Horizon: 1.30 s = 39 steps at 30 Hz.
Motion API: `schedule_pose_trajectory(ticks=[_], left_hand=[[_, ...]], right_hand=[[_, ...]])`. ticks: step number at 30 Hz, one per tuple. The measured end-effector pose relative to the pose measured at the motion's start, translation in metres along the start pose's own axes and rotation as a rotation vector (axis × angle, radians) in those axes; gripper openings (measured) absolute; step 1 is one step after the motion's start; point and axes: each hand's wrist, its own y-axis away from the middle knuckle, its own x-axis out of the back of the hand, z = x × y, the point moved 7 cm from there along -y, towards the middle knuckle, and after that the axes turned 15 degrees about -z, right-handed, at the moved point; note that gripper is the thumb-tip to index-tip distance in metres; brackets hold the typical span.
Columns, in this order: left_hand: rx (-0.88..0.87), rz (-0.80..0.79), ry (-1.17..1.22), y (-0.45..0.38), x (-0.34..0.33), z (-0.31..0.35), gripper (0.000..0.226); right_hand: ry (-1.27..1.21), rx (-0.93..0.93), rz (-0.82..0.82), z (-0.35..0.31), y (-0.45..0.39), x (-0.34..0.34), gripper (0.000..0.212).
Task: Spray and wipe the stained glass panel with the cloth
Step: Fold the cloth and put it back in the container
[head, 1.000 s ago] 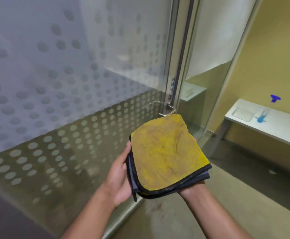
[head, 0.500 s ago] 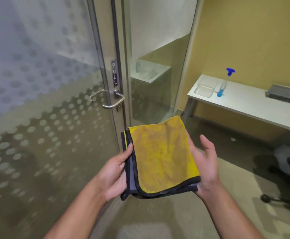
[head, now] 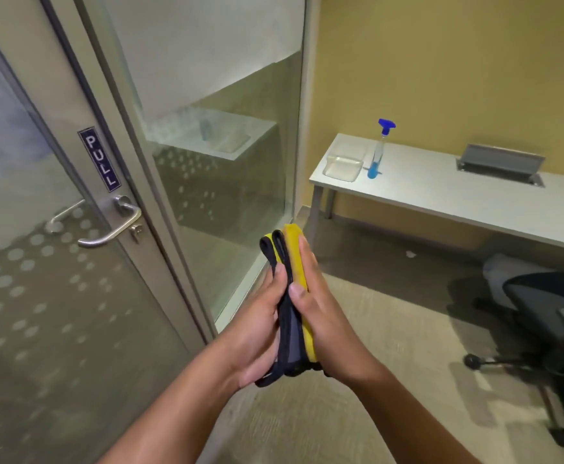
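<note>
The folded yellow microfibre cloth with black edging (head: 295,272) stands on edge, sandwiched between the two palms; the left hand (head: 257,333) lies flat against its dark-bound side and the right hand (head: 327,316) against its yellow face, right thumb curled over the near edge, so the grip is together and clamped on the cloth with fingers mostly straight. Up and to the right of the grip, well apart, the clear spray bottle with blue liquid and blue trigger head (head: 379,149) stands upright on the white desk (head: 458,199), just beside a clear plastic tray (head: 344,162); left of the grip rises the dotted frosted glass door (head: 22,279) with its steel lever handle (head: 113,226) and a "PULL" plate (head: 99,159); just beyond the fingertips stands the clear glass side panel (head: 213,135). Whether stains sit on either pane cannot be told from here.

The step in hand appears to be squaring the cloth into a firm pad before fetching the bottle; to do it well, press the layers evenly so the black edges line up, keep a clean yellow face outward for wiping, then pass the pad to one hand alone, thumb across the fold; the other is free for the trigger.

A black office chair (head: 542,313) sits low to the right of the grip.
</note>
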Motion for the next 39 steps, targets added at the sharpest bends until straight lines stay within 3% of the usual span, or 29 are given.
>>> schedule_pose_trajectory(ticks=[5,9,13,16,17,20,22,24,26,29,31,39], left_hand=[[0.027,0.004,-0.045,-0.061,0.001,-0.001,0.069],[-0.02,0.07,-0.041,-0.118,0.012,-0.003,0.077],[-0.059,0.119,-0.315,-0.19,0.029,0.014,0.083],[-0.034,0.033,-0.569,-0.241,0.032,0.026,0.077],[0.0,0.047,-0.572,-0.263,0.032,0.036,0.07],[0.01,0.003,-0.641,-0.307,0.048,0.071,0.039],[-0.009,-0.019,-0.753,-0.336,0.072,0.091,0.05],[0.075,-0.011,-0.696,-0.365,0.094,0.095,0.082],[0.192,-0.058,-0.559,-0.394,0.112,0.088,0.099],[0.362,-0.225,-0.371,-0.437,0.125,0.074,0.081],[0.354,-0.236,-0.28,-0.47,0.134,0.069,0.07],[0.119,0.131,-0.109,-0.605,0.141,0.114,0.054]], right_hand=[[-0.044,-0.024,0.03,0.031,-0.021,0.029,0.088],[-0.229,-0.101,0.005,0.056,-0.058,0.051,0.096],[-0.219,-0.177,0.153,0.066,-0.112,0.1,0.077],[-0.338,-0.198,0.298,0.068,-0.151,0.139,0.083],[-0.389,-0.247,0.361,0.078,-0.161,0.155,0.077],[-0.439,-0.336,0.528,0.115,-0.185,0.217,0.016],[-0.488,-0.373,0.602,0.132,-0.198,0.253,0.014],[-0.614,-0.37,0.646,0.144,-0.212,0.279,0.02],[-0.79,-0.32,0.703,0.154,-0.222,0.302,0.028],[-0.891,-0.301,0.736,0.182,-0.235,0.344,0.025],[-0.874,-0.297,0.689,0.196,-0.25,0.372,0.021],[-0.741,-0.392,0.451,0.251,-0.307,0.508,0.027]])
